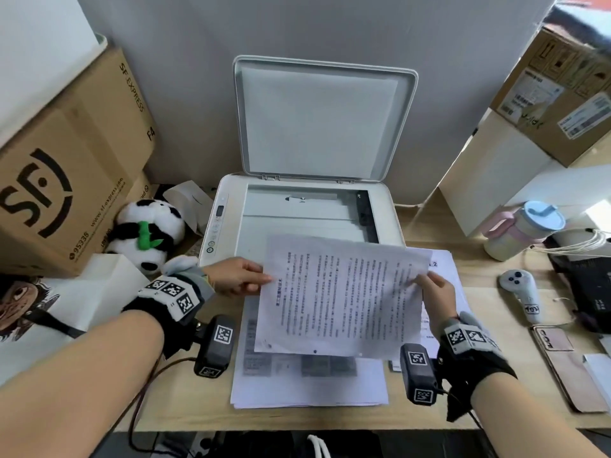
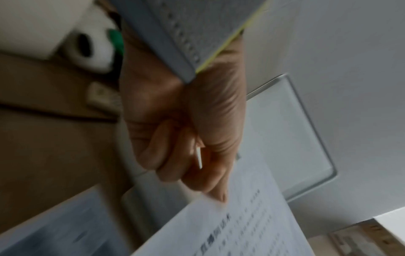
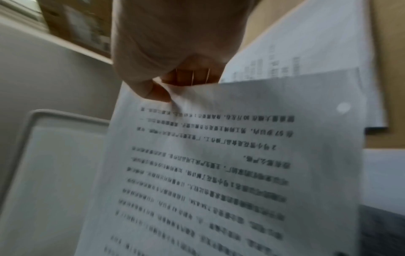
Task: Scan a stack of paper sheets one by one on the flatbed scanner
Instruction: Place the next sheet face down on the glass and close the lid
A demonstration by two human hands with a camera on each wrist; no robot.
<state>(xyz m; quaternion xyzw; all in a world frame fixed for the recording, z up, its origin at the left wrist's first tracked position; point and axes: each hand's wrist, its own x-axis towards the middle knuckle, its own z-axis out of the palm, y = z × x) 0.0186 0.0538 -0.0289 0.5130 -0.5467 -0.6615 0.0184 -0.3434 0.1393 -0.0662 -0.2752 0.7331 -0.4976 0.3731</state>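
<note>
A printed sheet [image 1: 340,292] hangs in the air over the desk, just in front of the scanner [image 1: 224,200]. My left hand [image 1: 238,276] pinches its left edge, thumb on top; the left wrist view shows the same sheet [image 2: 252,225] under the left hand [image 2: 210,181]. My right hand [image 1: 433,289] pinches the right edge, and in the right wrist view that hand [image 3: 157,90] has its thumb on the sheet [image 3: 219,173]. The scanner lid [image 1: 320,117] stands raised and the glass [image 1: 297,213] is bare. A stack of paper sheets [image 1: 307,385] lies on the desk under the held sheet.
Cardboard boxes [image 1: 66,160] and a panda plush [image 1: 148,233] stand left of the scanner. A second pile of sheets [image 1: 443,259], a lidded cup [image 1: 525,229], a white controller [image 1: 522,292] and a phone [image 1: 562,365] lie to the right. More boxes [image 1: 558,94] are stacked at the back right.
</note>
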